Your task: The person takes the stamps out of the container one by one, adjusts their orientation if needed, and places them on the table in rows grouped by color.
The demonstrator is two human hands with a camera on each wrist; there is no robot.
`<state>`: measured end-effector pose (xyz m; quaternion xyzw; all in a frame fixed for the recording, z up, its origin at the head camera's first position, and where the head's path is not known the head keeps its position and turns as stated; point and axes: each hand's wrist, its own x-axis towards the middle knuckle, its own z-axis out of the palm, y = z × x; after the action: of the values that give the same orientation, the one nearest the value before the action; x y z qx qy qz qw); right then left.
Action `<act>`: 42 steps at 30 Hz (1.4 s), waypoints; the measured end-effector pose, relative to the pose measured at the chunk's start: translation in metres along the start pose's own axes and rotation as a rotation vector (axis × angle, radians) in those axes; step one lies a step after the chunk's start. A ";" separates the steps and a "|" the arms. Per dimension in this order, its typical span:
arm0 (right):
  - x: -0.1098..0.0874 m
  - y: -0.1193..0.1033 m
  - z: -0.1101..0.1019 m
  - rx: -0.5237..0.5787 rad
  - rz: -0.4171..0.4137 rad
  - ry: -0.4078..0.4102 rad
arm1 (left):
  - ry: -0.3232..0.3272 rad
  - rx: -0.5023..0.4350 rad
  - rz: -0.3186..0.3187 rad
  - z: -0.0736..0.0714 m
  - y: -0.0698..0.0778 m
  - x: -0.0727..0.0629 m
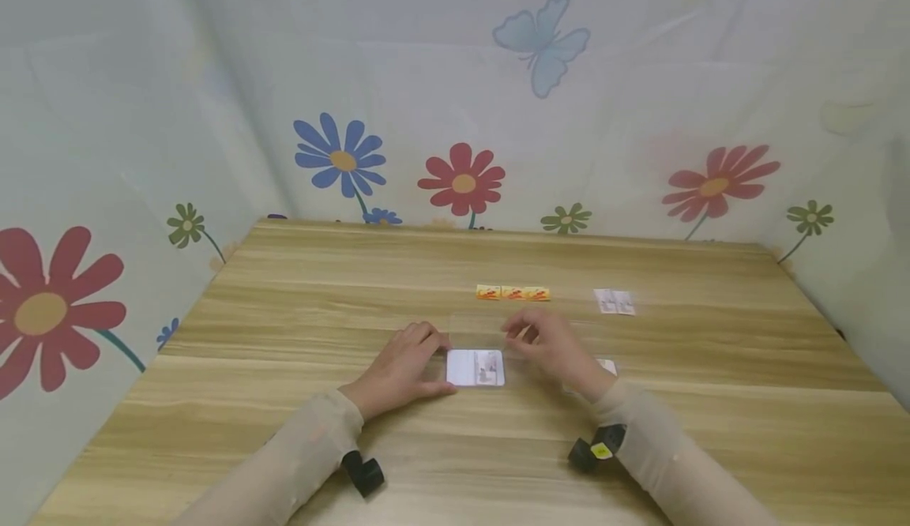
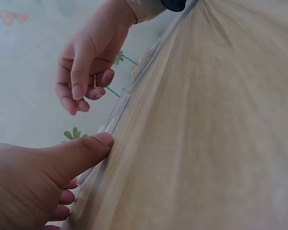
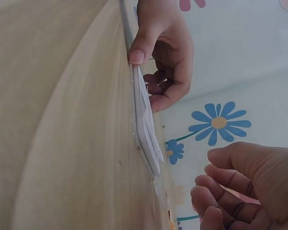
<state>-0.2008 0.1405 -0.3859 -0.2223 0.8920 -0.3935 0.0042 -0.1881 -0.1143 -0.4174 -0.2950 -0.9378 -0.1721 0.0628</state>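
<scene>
My left hand [image 1: 401, 368] grips the left end of a flat, white, round-cornered case [image 1: 460, 368], thumb at its near edge and fingers at the far corner. A paper piece with a pale printed picture [image 1: 486, 368] lies on the case's right half. From its far edge a clear plastic panel [image 1: 476, 332] extends back over the table. My right hand [image 1: 550, 348] is raised just right of the case, with loosely bent fingers [image 3: 225, 191] and nothing visible between them. The right wrist view shows the case [image 3: 143, 127] edge-on, with loose paper layers on top.
Three yellow-orange printed pieces [image 1: 513, 293] lie in a row behind the case. Two pale printed pieces [image 1: 614, 302] sit side by side at back right. Another white item [image 1: 607, 366] is partly hidden under my right forearm. A flowered curtain [image 1: 426, 76] hangs behind the wooden table [image 1: 320, 265].
</scene>
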 end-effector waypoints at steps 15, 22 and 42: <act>-0.004 -0.004 0.013 -0.048 -0.008 -0.062 | 0.001 -0.013 -0.011 0.001 -0.001 -0.001; -0.003 -0.004 0.017 -0.080 -0.014 -0.067 | 0.013 -0.007 -0.008 0.001 -0.001 -0.001; -0.005 -0.005 0.025 -0.184 0.001 -0.062 | 0.004 -0.013 -0.015 -0.001 0.000 -0.001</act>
<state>-0.1902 0.1219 -0.4004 -0.2334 0.9239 -0.3029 0.0115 -0.1873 -0.1145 -0.4168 -0.2881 -0.9386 -0.1794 0.0614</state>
